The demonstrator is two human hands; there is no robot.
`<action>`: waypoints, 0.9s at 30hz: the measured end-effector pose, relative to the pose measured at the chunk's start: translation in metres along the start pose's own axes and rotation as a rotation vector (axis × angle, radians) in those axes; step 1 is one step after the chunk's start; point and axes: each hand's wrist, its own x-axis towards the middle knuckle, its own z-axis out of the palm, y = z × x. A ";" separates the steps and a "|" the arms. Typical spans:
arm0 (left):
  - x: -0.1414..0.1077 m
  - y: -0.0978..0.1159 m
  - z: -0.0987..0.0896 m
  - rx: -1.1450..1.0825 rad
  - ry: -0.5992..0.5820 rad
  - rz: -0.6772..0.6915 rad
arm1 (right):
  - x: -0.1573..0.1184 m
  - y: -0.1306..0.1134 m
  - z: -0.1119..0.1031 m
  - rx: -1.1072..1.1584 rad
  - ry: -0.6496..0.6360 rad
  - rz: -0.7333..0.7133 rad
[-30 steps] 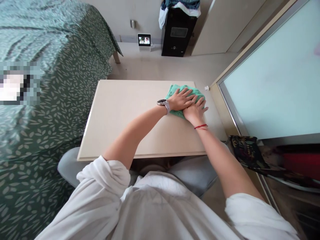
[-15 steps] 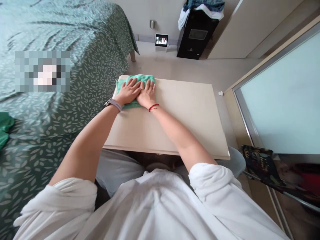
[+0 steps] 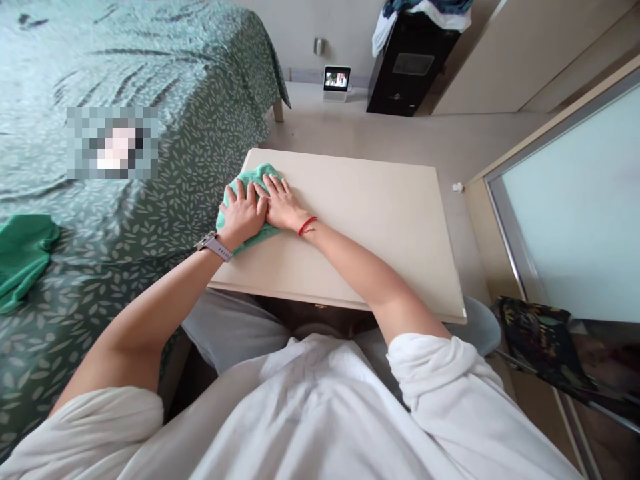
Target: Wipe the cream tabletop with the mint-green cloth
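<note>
A green cloth (image 3: 257,175) lies on the left end of a pale wooden table (image 3: 350,220), its left side reaching over the edge toward the bed. Flat on the cloth, fingers spread, rests my left hand (image 3: 245,215), with a watch on its wrist. My right hand (image 3: 284,203) lies beside it, touching it, palm down with fingers stretched over the cloth. A red string bracelet circles the right wrist. Both palms hide the middle of the cloth.
A bed with a green leaf-patterned cover (image 3: 200,127) borders the table's left side; another green cloth (image 3: 25,257) lies on it. Beyond the table are a small screen device (image 3: 337,80) and a black cabinet (image 3: 410,67). A frosted glass panel (image 3: 575,200) stands at right.
Both hands and the cloth have slid toward me and left, along the table's left edge. The cloth's far corner has drawn back from the table's far edge. The view has shifted slightly.
</note>
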 end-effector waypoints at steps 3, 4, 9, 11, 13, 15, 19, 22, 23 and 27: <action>0.005 0.042 0.004 -0.006 -0.010 0.020 | -0.017 0.036 -0.005 0.035 0.037 0.030; 0.008 0.058 0.006 -0.011 -0.016 0.049 | -0.025 0.051 -0.008 0.042 0.054 0.053; 0.028 0.143 0.023 -0.051 -0.065 0.226 | -0.081 0.124 -0.031 0.018 0.107 0.234; 0.032 0.181 0.030 -0.069 -0.081 0.305 | -0.109 0.149 -0.042 -0.017 0.115 0.340; 0.033 0.219 0.038 -0.076 -0.098 0.394 | -0.138 0.170 -0.051 -0.065 0.130 0.456; 0.029 0.256 0.046 -0.074 -0.114 0.485 | -0.169 0.189 -0.057 -0.114 0.149 0.572; 0.013 0.314 0.063 -0.070 -0.122 0.655 | -0.231 0.216 -0.060 -0.138 0.203 0.744; 0.000 0.337 0.071 -0.062 -0.148 0.793 | -0.270 0.220 -0.052 -0.084 0.272 0.825; -0.004 0.341 0.073 -0.056 -0.160 0.838 | -0.279 0.218 -0.048 -0.061 0.299 0.853; -0.012 0.337 0.076 -0.033 -0.207 0.983 | -0.297 0.197 -0.030 -0.079 0.389 0.938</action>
